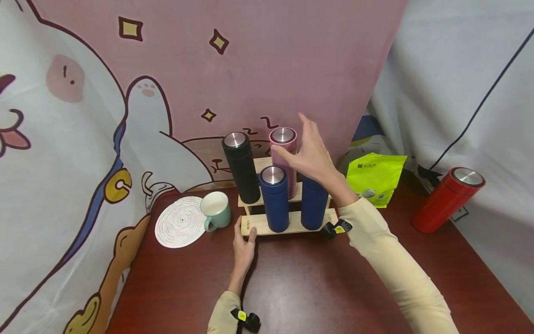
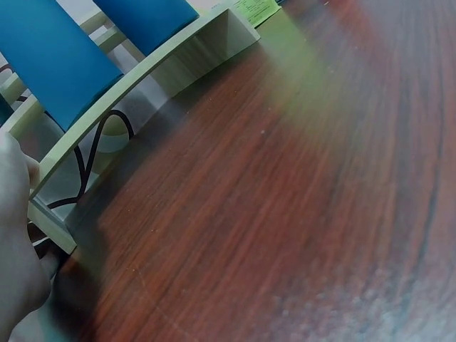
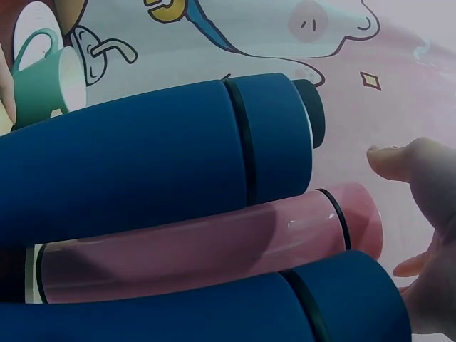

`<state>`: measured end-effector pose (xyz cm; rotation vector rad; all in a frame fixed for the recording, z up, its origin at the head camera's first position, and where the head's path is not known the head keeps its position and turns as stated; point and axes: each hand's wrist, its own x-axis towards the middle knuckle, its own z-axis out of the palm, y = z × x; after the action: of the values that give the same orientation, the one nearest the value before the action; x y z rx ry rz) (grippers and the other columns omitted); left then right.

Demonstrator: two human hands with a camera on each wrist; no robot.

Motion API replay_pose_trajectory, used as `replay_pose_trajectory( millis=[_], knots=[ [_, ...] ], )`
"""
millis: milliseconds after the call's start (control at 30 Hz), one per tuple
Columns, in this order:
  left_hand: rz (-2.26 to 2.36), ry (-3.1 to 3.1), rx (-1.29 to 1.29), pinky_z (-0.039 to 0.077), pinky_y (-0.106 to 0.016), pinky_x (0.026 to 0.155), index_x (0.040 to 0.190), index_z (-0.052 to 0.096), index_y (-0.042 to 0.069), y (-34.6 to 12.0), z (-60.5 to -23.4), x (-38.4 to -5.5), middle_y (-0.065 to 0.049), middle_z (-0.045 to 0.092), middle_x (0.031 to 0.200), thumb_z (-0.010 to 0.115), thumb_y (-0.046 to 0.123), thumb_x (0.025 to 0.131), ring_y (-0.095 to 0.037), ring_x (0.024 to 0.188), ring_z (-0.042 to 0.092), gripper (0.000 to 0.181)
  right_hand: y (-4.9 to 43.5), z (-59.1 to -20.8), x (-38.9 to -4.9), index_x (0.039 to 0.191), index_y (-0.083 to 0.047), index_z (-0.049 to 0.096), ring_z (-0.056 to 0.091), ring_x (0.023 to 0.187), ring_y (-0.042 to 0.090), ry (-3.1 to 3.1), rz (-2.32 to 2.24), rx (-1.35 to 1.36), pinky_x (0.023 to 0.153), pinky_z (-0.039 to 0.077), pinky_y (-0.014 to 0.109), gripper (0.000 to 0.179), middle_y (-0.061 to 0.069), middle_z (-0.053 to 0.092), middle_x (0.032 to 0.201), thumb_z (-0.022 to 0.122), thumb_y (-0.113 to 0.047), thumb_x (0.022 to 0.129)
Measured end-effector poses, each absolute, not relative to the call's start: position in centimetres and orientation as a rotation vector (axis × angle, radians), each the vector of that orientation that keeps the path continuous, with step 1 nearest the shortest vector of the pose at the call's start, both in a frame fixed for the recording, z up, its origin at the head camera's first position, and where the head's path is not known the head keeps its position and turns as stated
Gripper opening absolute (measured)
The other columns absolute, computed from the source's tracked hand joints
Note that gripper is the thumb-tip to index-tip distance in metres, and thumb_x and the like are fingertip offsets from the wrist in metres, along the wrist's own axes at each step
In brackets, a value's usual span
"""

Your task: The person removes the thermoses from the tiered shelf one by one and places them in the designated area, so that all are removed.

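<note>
At the right hand [image 1: 310, 150], whose fingers are standing apart beside the pink bottle [image 3: 185, 246] on the wooden rack [image 1: 295, 222] the left hand [image 1: 244, 250] is gripping, any wrist [image 1: 343, 195] dip is probably risking 1 toppled blue bottle [image 1: 314, 208].

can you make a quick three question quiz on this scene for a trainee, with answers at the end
1. True or false: the red bottle stands apart from the wooden rack.

2. What does the left hand grip?
a) the pink bottle
b) the left end of the wooden rack
c) the yellow-green packet

3. Fill in the blank: between the round mat and the wooden rack stands a ______.

Key:
1. True: it is on the table, to the right of the rack.
2. b
3. green mug
</note>
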<state>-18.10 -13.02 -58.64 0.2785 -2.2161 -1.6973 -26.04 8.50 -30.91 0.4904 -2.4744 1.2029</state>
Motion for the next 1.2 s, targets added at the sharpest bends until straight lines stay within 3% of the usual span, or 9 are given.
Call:
replay_pose_trajectory(
  millis=[300,533,833,1200],
  knots=[
    [-1.692,-2.216,0.285,0.032,-0.056,0.116,0.154,0.038,0.007,-13.2,-58.8,-18.2,-0.020,0.049,0.151,0.064,0.015,0.099,-0.035,0.142,0.044,0.062,7.9,-30.9,-26.6,0.160,-0.004,0.019,0.040,0.142,0.039,-2.602,1.169,0.503,0.114,0.037,0.060,0.105,0.023,0.031,0.159,0.076,-0.049,0.084],
    [-1.710,-2.202,0.279,0.032,-0.054,0.117,0.154,0.038,0.006,-13.2,-58.9,-18.3,-0.018,0.050,0.151,0.064,0.014,0.099,-0.033,0.141,0.044,0.062,8.0,-31.1,-27.1,0.154,0.000,0.028,0.047,0.130,0.039,-2.654,1.143,0.555,0.107,0.044,0.056,0.090,0.026,0.045,0.145,0.075,-0.039,0.087],
    [-1.718,-2.176,0.267,0.031,-0.053,0.117,0.153,0.040,0.006,-13.1,-58.8,-18.3,-0.019,0.051,0.150,0.065,0.012,0.098,-0.034,0.140,0.046,0.061,8.6,-30.9,-27.5,0.147,-0.002,0.037,0.061,0.120,0.037,-2.660,1.191,0.557,0.100,0.053,0.052,0.082,0.023,0.056,0.139,0.080,-0.033,0.085],
    [-1.715,-2.178,0.273,0.031,-0.054,0.117,0.153,0.040,0.007,-13.1,-58.7,-18.2,-0.019,0.050,0.151,0.066,0.013,0.098,-0.035,0.141,0.045,0.061,10.2,-30.9,-28.1,0.141,0.001,0.044,0.064,0.113,0.038,-2.608,1.142,0.552,0.095,0.055,0.051,0.077,0.024,0.061,0.132,0.083,-0.032,0.083]
  ],
)
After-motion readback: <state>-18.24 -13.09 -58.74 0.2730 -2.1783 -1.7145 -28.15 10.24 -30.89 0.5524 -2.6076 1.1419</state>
